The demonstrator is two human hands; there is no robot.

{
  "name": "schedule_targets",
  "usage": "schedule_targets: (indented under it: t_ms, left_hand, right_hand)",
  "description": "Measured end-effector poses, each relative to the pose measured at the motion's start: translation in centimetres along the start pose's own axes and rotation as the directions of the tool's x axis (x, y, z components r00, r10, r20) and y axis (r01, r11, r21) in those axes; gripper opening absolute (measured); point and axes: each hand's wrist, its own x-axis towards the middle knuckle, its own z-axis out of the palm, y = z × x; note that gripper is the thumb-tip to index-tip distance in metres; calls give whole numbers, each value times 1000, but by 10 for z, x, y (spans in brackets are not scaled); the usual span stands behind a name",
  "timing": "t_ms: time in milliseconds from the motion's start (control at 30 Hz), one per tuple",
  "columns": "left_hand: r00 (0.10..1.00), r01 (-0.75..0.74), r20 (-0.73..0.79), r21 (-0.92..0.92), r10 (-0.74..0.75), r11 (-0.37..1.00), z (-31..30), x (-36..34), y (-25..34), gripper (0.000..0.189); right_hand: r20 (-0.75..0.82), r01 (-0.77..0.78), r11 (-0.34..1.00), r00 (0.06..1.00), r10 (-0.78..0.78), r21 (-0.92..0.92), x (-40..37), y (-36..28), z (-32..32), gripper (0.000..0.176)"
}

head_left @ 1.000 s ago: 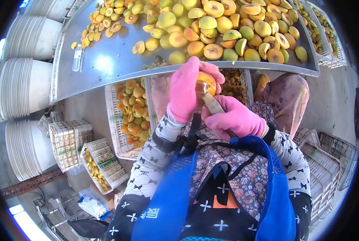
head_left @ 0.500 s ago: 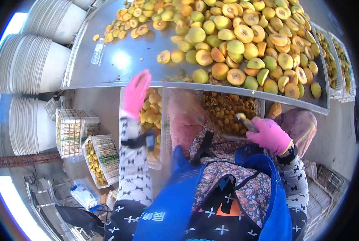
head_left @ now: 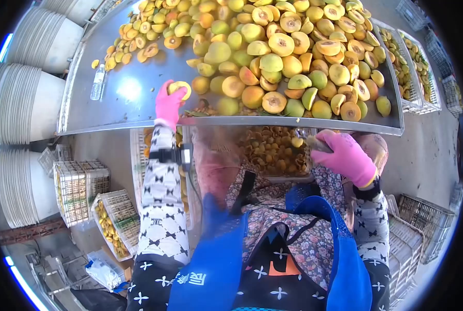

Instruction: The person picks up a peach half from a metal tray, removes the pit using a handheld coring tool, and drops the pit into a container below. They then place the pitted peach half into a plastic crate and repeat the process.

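Observation:
My left hand (head_left: 167, 105), in a pink glove, reaches onto the metal table (head_left: 133, 98) and grips a halved yellow fruit (head_left: 181, 88) near the table's front edge. In its own pink glove, my right hand (head_left: 345, 155) stays low at the right and holds a small coring knife (head_left: 314, 142), blade pointing left. A big pile of yellow-green fruit (head_left: 288, 52), whole and halved, covers the table behind. Under the table's edge, a crate of pits and scraps (head_left: 273, 150) sits between my hands.
A clear water bottle (head_left: 97, 82) lies on the table's left. White stacked buckets (head_left: 24, 98) stand at far left. Plastic crates with fruit (head_left: 112, 220) sit on the floor at left, empty crates (head_left: 418, 228) at right. Trays of fruit (head_left: 418, 67) line the table's right side.
My left hand let go of the fruit it held at the knife, swung left and up, and now grips a fruit half on the table. My right hand moved right with the knife.

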Motion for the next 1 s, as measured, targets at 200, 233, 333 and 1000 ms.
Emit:
schedule_targets:
  t_ms: [200,233,333,1000]
  left_hand:
    - [907,277,411,-750,95,600,45,-111,38,37]
    - [889,298,443,-751,115,590,63,-131,45,40]
    - [823,375,556,-684,114,626,92,-178,77,45]
    - [810,393,544,-780,218,487,112,-211,93,27]
  right_hand:
    - [-28,-32,945,999,43,325,-3,-62,18,37]
    - [-81,-22,926,995,56,377,-1,-71,29,38]
    - [-243,75,904,970,32,420,5,-94,48,42]
    - [-393,246,909,841,-373,-336,-5,-73,51,26]
